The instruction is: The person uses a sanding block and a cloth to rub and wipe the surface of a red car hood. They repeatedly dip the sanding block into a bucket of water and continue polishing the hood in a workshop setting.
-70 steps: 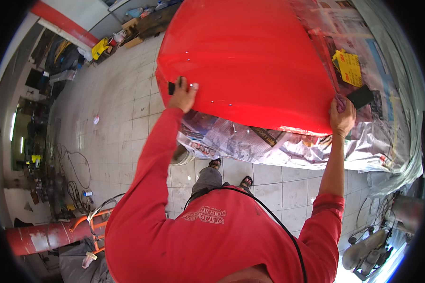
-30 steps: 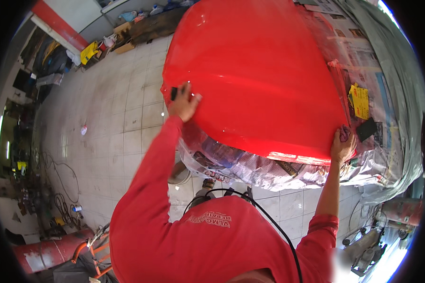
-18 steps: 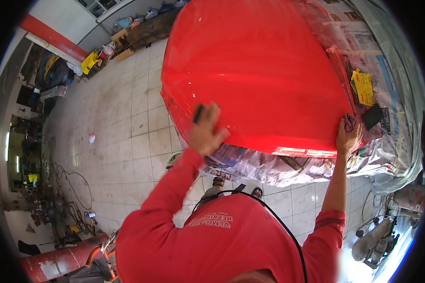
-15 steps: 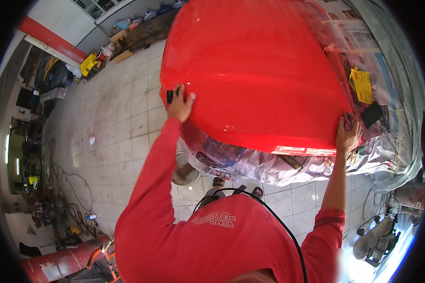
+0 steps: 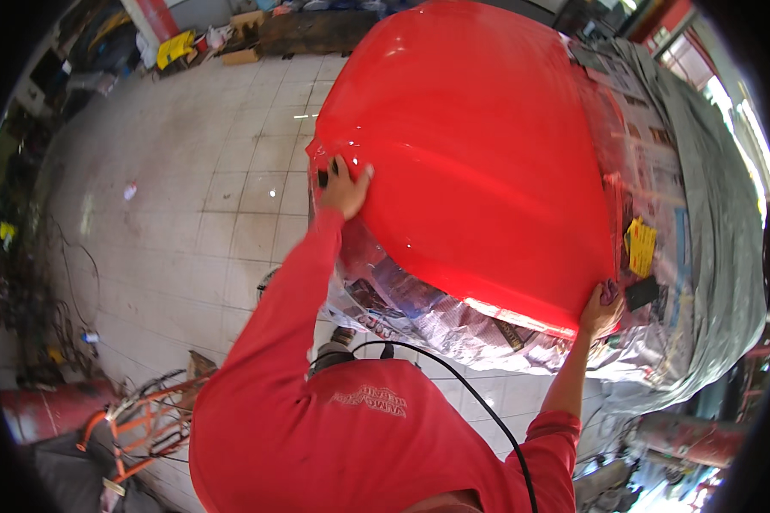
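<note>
A glossy red car hood (image 5: 479, 162) fills the upper middle, with newspaper and plastic masking (image 5: 436, 325) around its near edge. My left hand (image 5: 344, 192) rests at the hood's left corner, thumb apart from the fingers. Its fingers close on a small black block (image 5: 322, 178), only partly visible. At the right near corner, my right hand (image 5: 601, 316) grips a crumpled maroon cloth (image 5: 609, 292) against the hood's edge. Just right of that hand lies a dark square sheet (image 5: 642, 293), like sandpaper. Beyond it is a yellow printed packet (image 5: 642, 248).
Grey sheeting (image 5: 719, 214) drapes the car on the right. A black hose or cable (image 5: 453, 366) crosses in front of my torso. An orange metal frame (image 5: 141, 419) stands at lower left, near a red cylinder (image 5: 60, 409). Boxes (image 5: 241, 56) line the far wall.
My view has turned and shifted, so the hood sits tilted and more of the sheeting shows. Both hands stay near the same hood corners, still holding the block and cloth.
</note>
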### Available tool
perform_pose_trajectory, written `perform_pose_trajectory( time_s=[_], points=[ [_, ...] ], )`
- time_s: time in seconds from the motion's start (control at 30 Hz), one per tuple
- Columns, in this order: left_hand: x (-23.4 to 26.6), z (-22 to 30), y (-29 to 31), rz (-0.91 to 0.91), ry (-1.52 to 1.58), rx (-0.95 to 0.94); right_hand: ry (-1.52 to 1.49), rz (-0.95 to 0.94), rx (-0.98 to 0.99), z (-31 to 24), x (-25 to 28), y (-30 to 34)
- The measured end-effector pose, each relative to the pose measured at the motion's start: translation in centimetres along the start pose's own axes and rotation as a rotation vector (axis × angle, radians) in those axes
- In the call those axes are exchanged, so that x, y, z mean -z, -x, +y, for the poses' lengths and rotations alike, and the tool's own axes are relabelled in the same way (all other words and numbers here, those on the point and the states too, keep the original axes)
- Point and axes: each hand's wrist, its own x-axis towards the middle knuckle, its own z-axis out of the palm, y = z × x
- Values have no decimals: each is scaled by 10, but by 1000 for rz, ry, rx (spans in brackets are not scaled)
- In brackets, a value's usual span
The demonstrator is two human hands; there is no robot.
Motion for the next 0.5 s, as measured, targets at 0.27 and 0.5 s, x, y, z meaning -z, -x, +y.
perform_pose_trajectory(
  time_s=[0.27,0.5],
  points=[
    [-49,3,109,9,-210,-284,-69,-188,142,-149,-4,58],
    [37,-32,-93,-77,56,45,-71,-305,115,-199,-7,66]
  ],
)
